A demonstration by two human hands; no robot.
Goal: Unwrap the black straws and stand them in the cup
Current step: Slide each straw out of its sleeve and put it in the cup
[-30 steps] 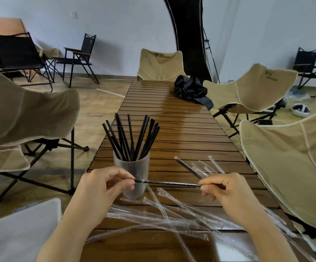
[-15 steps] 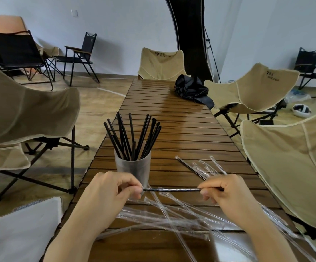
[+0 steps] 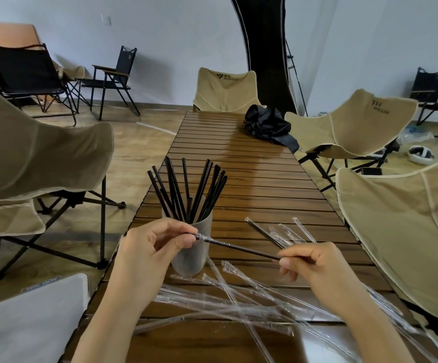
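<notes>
Straw [image 3: 238, 248] held across just before cup [image 3: 196, 260]; left fingers [image 3: 186, 241] pinch its end under bunched wrapper [image 3: 205, 237], right fingers [image 3: 288, 263] pinch bare end. Risk: wrapper snags, my jerk tips cup, spilling stood straws [image 3: 186, 189].

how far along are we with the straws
Done: about a dozen black straws stand in the cup, and empty wrappers litter the table. In hand: the left hand and right hand pinch the ends of one straw, wrapper bunched by the left hand. Left: at least one wrapped straw lies beyond the right hand.
</notes>
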